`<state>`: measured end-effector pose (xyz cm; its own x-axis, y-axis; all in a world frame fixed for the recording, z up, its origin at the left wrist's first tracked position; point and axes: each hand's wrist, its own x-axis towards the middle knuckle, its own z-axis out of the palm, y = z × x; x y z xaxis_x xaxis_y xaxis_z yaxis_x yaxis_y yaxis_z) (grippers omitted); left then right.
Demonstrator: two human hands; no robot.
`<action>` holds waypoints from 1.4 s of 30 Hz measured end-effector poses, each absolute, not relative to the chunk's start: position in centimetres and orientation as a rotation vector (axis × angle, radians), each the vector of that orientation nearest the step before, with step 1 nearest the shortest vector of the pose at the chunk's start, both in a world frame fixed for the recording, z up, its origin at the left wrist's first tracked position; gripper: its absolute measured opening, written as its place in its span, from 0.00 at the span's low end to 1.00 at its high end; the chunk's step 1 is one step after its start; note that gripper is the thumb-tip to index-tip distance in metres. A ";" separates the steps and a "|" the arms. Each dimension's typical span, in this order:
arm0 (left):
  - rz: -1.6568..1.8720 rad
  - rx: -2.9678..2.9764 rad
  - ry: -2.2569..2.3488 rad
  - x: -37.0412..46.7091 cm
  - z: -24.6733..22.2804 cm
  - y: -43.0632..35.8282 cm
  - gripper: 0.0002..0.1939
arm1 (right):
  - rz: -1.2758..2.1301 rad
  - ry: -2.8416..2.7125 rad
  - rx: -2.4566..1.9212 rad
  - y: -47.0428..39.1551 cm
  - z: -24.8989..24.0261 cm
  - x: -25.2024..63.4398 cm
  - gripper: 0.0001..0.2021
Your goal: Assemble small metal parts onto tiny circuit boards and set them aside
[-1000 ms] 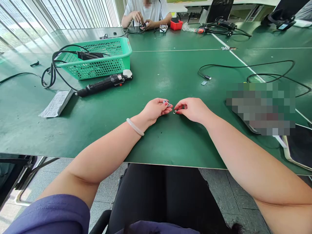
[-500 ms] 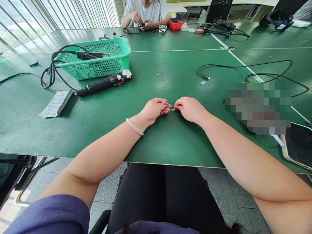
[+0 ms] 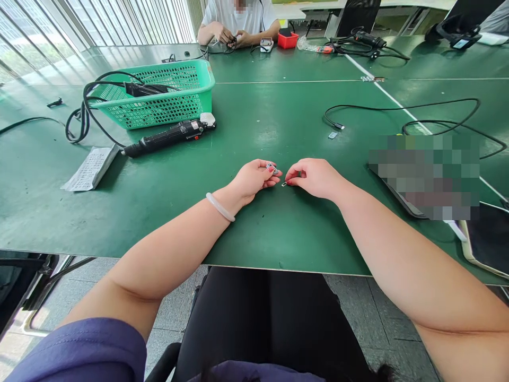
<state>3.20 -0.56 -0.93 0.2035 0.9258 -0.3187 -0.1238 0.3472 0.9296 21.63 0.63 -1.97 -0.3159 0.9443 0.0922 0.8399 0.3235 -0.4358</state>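
My left hand (image 3: pixel 254 179), with a pale bangle at its wrist, is closed around a small silvery metal piece (image 3: pixel 272 168) that shows between thumb and fingers. Its exact kind is too small to make out. Just to the right, my right hand (image 3: pixel 314 176) pinches another tiny shiny metal piece (image 3: pixel 283 184) between thumb and fingertip, low over the green tabletop (image 3: pixel 254 233). The two hands are a narrow gap apart, fingertips facing each other.
A green basket (image 3: pixel 155 114) with black cable stands back left, a black electric screwdriver (image 3: pixel 170 138) before it. Folded paper (image 3: pixel 92 168) lies left; a black cable (image 3: pixel 401 109) and a small flat piece (image 3: pixel 333 135) lie right. A person (image 3: pixel 238 26) sits opposite, handling something dark.
My right hand's fingers have shifted slightly, and the tiny metal piece it pinches now shows at a different angle, a little lower. My left hand is almost unchanged.
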 end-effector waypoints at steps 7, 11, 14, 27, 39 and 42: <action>0.897 0.946 1.108 3.2 -0.9 -0.6 0.04 | 0.386 -2.296 -1.591 0.6 -2.3 21.0 0.10; 0.895 0.948 1.116 3.3 -0.7 -0.7 0.05 | 0.371 -2.249 -1.648 0.5 -2.2 21.0 0.10; 0.895 0.948 1.115 3.3 -0.7 -0.7 0.05 | 0.351 -2.180 -1.663 0.3 -2.0 21.0 0.09; 0.815 1.052 1.052 3.1 -1.0 -0.6 0.04 | 0.535 -2.026 -1.530 -0.3 -1.5 20.7 0.06; 0.709 1.173 0.968 2.9 -1.0 -0.5 0.06 | 0.417 -1.908 -1.136 -0.9 -1.6 20.1 0.08; 0.720 1.143 0.974 2.9 -0.9 -0.5 0.06 | 0.315 -1.943 -1.104 -1.0 -1.5 20.1 0.09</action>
